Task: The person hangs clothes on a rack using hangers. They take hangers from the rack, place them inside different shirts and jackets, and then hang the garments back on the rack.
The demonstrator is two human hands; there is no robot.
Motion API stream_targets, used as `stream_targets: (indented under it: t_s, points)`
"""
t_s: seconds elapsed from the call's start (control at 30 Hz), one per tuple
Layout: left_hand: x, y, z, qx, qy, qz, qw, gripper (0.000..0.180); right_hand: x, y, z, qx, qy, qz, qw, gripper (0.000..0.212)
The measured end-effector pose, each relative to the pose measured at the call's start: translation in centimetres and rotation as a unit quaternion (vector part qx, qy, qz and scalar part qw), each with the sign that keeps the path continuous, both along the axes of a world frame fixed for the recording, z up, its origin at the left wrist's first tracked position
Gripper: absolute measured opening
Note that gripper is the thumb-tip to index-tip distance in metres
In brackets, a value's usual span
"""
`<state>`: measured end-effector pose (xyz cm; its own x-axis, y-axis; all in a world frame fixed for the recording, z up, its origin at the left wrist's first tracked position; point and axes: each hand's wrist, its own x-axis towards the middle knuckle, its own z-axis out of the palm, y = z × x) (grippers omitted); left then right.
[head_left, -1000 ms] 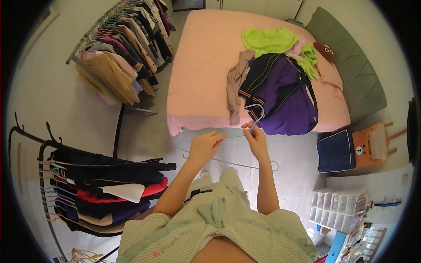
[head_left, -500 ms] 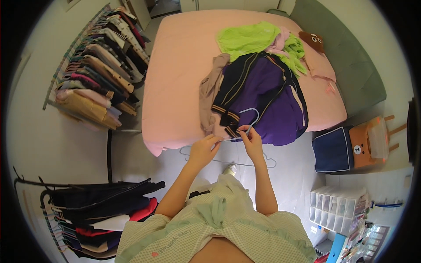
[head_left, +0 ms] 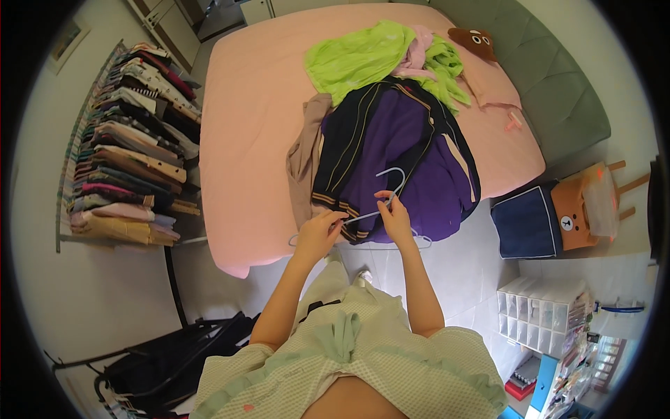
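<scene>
Both my hands hold a light blue-grey clothes hanger (head_left: 363,216) in front of me at the bed's near edge. My left hand (head_left: 319,234) is closed on its left shoulder bar. My right hand (head_left: 395,219) grips it near the base of the upward-pointing hook, with the lower bar showing behind my wrists. Just beyond the hanger lies a jacket (head_left: 422,164), purple inside with black sleeves and striped cuffs, spread over the bed and hanging slightly past its edge. A brown-beige garment (head_left: 305,160) lies beside it on the left.
The bed (head_left: 241,133) has a pink sheet. Bright green clothing (head_left: 359,59) lies at its far side, near a brown plush (head_left: 472,44). Clothes racks (head_left: 129,153) line the left. On the right are a navy storage box (head_left: 525,223) and white drawers (head_left: 537,314).
My view has shifted, so the bed and racks appear further left. I have come closer to the jacket, the hanger still in both hands and its bar now tilted more.
</scene>
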<state>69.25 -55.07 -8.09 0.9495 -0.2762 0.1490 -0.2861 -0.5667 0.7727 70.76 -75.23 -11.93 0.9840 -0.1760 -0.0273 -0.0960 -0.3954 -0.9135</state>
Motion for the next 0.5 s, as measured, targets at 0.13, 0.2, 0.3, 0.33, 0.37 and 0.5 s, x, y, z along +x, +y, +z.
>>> stream_targets:
  t_s: [0.13, 0.2, 0.3, 0.33, 0.37, 0.5]
  points:
    - [4.9, -0.6, -0.3, -0.016, 0.017, -0.027, 0.999, 0.016, 4.0, -0.9, -0.5, -0.004, 0.005, -0.026, 1.0, 0.019]
    - [7.1, -1.3, -0.4, -0.017, 0.025, -0.037, 0.999, 0.016, 5.7, -1.8, -0.8, 0.002, 0.027, -0.05, 0.998, 0.018]
    - [10.0, -2.6, -0.6, -0.03, 0.043, -0.051, 0.997, 0.016, 8.3, -3.6, -0.4, -0.049, 0.024, -0.042, 0.998, 0.017]
    - [10.6, -3.0, -1.1, -0.029, 0.058, -0.058, 0.996, 0.016, 8.8, -4.0, -0.4, -0.051, 0.031, -0.052, 0.997, 0.017]
    - [11.5, -3.7, -1.3, -0.027, 0.068, -0.068, 0.995, 0.016, 9.4, -4.8, -0.7, -0.051, 0.033, -0.058, 0.996, 0.017]
    - [14.3, -6.3, -4.0, 0.005, 0.082, -0.088, 0.993, 0.016, 12.4, -8.3, -2.5, -0.057, 0.056, -0.072, 0.994, 0.015]
